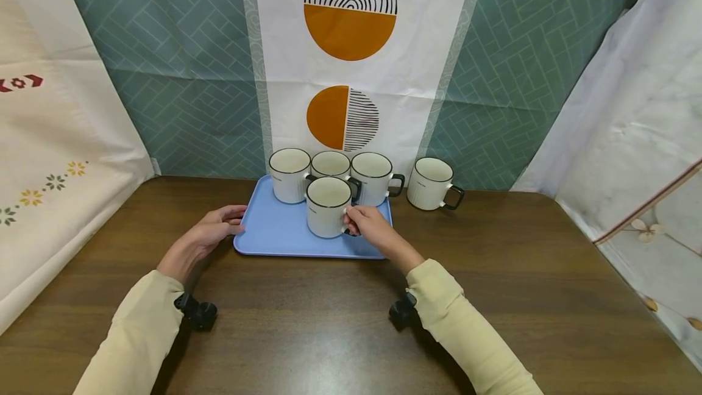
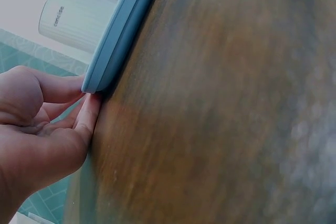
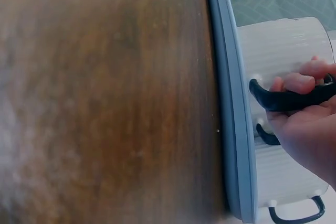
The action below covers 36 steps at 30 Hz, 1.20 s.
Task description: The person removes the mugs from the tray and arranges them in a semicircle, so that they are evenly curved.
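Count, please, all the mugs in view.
5. At the back of the tray: a left mug, a middle mug (partly covered) and a right mug. The right hand holds a front mug. A fifth mug is on the table, to the right.

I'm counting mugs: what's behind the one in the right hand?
Behind it is the middle back mug on the tray; its rim and some of its handle show. The held mug hides its lower front.

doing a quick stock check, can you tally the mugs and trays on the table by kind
Blue tray: 1
White mugs: 5 (4 on the tray, 1 to its right)
Total: 6
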Each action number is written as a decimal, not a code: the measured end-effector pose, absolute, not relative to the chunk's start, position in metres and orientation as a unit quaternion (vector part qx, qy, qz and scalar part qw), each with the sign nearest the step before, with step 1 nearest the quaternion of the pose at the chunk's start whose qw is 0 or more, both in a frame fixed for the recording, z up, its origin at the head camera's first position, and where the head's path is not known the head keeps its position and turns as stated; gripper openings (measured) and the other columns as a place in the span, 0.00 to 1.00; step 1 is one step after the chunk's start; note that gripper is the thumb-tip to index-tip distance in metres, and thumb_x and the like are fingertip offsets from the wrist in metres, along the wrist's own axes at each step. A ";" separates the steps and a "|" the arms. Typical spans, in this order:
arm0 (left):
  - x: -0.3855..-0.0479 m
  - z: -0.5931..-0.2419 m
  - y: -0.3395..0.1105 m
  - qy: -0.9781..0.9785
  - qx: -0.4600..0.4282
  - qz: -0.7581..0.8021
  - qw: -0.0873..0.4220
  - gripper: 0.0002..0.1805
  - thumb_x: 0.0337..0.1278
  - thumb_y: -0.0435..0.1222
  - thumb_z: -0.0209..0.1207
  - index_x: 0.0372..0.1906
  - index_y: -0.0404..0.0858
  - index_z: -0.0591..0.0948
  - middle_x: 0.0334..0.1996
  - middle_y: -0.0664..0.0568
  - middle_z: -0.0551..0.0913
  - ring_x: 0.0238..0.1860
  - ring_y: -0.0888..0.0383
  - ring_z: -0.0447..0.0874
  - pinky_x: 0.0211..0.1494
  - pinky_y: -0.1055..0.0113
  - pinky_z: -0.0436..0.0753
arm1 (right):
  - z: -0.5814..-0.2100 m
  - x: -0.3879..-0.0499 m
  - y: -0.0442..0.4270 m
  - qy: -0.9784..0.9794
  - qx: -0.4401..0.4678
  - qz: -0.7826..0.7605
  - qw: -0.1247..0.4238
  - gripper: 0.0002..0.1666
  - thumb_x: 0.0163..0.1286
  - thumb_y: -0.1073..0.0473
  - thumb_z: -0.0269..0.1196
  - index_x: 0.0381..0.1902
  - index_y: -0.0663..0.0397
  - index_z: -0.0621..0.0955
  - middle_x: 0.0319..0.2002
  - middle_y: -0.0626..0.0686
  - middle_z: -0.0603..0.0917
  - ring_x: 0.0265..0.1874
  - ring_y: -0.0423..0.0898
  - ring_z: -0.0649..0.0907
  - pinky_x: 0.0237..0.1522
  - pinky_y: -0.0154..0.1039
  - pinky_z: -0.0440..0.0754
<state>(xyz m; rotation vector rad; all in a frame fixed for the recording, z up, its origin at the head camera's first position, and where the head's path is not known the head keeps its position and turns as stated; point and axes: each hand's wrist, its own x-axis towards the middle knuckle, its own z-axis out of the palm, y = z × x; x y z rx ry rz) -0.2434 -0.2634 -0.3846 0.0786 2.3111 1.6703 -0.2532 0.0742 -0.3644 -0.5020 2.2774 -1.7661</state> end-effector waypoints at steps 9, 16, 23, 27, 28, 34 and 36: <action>-0.246 -0.387 -0.262 0.798 0.024 0.584 0.143 0.35 0.65 0.23 0.49 0.73 0.23 0.48 0.70 0.26 0.50 0.69 0.33 0.52 0.70 0.44 0.55 | -0.362 -0.254 0.084 0.741 -0.150 -0.637 0.151 0.23 0.79 0.59 0.43 0.27 0.71 0.67 0.17 0.48 0.58 0.19 0.43 0.58 0.34 0.40 0.59; -0.248 -0.385 -0.261 0.795 0.017 0.588 0.147 0.35 0.64 0.23 0.49 0.73 0.24 0.48 0.70 0.27 0.50 0.69 0.34 0.52 0.70 0.44 0.55 | -0.363 -0.254 0.095 0.745 -0.158 -0.637 0.121 0.23 0.79 0.60 0.43 0.24 0.70 0.67 0.15 0.47 0.57 0.18 0.42 0.58 0.31 0.38 0.60; -0.249 -0.385 -0.261 0.796 0.019 0.587 0.147 0.35 0.64 0.23 0.49 0.73 0.24 0.49 0.70 0.27 0.50 0.68 0.34 0.53 0.70 0.44 0.55 | -0.360 -0.249 0.104 0.741 -0.153 -0.646 0.102 0.22 0.78 0.62 0.43 0.26 0.75 0.68 0.15 0.47 0.59 0.18 0.41 0.60 0.31 0.37 0.62; -0.248 -0.385 -0.262 0.797 0.018 0.586 0.148 0.35 0.64 0.23 0.49 0.73 0.24 0.48 0.70 0.27 0.50 0.68 0.34 0.52 0.70 0.44 0.55 | -0.355 -0.246 0.110 0.738 -0.162 -0.649 0.089 0.22 0.78 0.62 0.45 0.24 0.71 0.70 0.17 0.50 0.63 0.19 0.41 0.62 0.31 0.35 0.66; -0.248 -0.385 -0.262 0.797 0.018 0.586 0.147 0.35 0.64 0.23 0.49 0.73 0.24 0.48 0.70 0.27 0.50 0.68 0.34 0.53 0.70 0.44 0.55 | -0.352 -0.245 0.111 0.737 -0.161 -0.651 0.085 0.22 0.77 0.62 0.45 0.24 0.70 0.71 0.18 0.50 0.65 0.19 0.41 0.63 0.31 0.35 0.67; -0.246 -0.385 -0.263 0.797 0.021 0.586 0.147 0.35 0.65 0.23 0.49 0.73 0.23 0.48 0.70 0.27 0.50 0.68 0.34 0.53 0.70 0.44 0.55 | -0.330 -0.241 0.123 0.710 -0.161 -0.682 0.066 0.21 0.77 0.61 0.47 0.22 0.64 0.72 0.20 0.50 0.67 0.19 0.40 0.64 0.33 0.34 0.68; -0.245 -0.385 -0.264 0.798 0.021 0.584 0.148 0.35 0.65 0.23 0.49 0.73 0.23 0.48 0.70 0.26 0.50 0.68 0.33 0.52 0.70 0.44 0.55 | -0.320 -0.241 0.127 0.699 -0.164 -0.694 0.059 0.21 0.76 0.62 0.47 0.22 0.63 0.72 0.19 0.49 0.65 0.18 0.40 0.63 0.33 0.33 0.69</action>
